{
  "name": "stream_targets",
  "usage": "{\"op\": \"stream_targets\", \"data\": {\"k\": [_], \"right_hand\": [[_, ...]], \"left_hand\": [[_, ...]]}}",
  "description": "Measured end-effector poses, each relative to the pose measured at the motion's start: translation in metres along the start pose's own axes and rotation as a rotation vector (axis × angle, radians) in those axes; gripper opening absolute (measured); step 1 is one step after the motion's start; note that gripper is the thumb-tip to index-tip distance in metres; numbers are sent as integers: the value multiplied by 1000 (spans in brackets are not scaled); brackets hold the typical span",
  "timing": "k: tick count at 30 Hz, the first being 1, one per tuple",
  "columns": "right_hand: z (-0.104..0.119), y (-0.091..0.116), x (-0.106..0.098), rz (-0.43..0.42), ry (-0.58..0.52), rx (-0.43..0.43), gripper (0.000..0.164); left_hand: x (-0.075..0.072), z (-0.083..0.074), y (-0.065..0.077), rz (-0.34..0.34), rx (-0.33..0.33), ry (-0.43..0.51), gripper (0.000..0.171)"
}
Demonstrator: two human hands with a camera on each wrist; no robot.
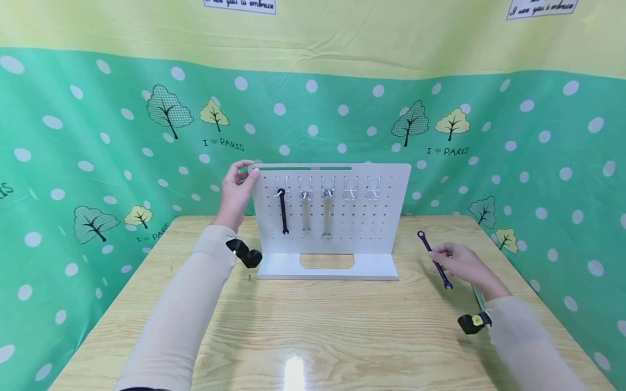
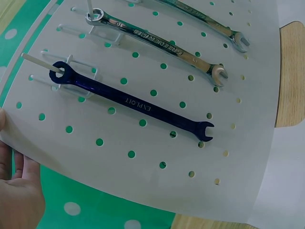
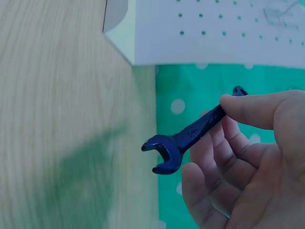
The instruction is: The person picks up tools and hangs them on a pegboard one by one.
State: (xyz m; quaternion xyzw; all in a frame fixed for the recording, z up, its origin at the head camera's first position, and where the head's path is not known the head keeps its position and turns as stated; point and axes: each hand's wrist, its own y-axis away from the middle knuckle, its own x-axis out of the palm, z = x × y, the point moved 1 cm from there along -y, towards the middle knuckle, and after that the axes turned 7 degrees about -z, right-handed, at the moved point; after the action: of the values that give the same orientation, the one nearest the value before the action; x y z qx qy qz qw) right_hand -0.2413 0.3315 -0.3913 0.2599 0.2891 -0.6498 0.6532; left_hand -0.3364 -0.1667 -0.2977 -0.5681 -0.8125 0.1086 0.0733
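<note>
A white pegboard (image 1: 362,228) stands upright on the table with wire hooks along its upper part. My left hand (image 1: 237,193) grips its top left corner, thumb at the front. On the leftmost hook hangs a dark blue combination wrench (image 2: 138,106), ring end up. Beside it are two silver wrenches, one of them the nearer silver wrench (image 2: 157,43), each on its own hook. To the right of the board, my right hand (image 1: 457,262) pinches another dark blue combination wrench (image 3: 190,136) between thumb and fingers. Its open end points toward the right wrist camera, above the table.
Two wire hooks (image 1: 362,190) on the board's right side bear nothing. The wooden table (image 1: 313,320) reaches back to a green and yellow curtain (image 1: 313,119). A green-edged flat thing (image 1: 478,298) lies partly hidden under the right forearm.
</note>
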Motion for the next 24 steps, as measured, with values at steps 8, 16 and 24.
{"op": "stream_targets", "data": {"k": [8, 16, 24], "right_hand": [[25, -8, 16, -15, 3, -48, 38], [58, -13, 32, -7, -7, -107, 32], [95, -16, 45, -26, -48, -190, 28]], "left_hand": [[0, 0, -1, -3, -4, 1, 38], [0, 1, 0, -10, -5, 1, 36], [0, 2, -1, -8, 6, 5, 34]]}}
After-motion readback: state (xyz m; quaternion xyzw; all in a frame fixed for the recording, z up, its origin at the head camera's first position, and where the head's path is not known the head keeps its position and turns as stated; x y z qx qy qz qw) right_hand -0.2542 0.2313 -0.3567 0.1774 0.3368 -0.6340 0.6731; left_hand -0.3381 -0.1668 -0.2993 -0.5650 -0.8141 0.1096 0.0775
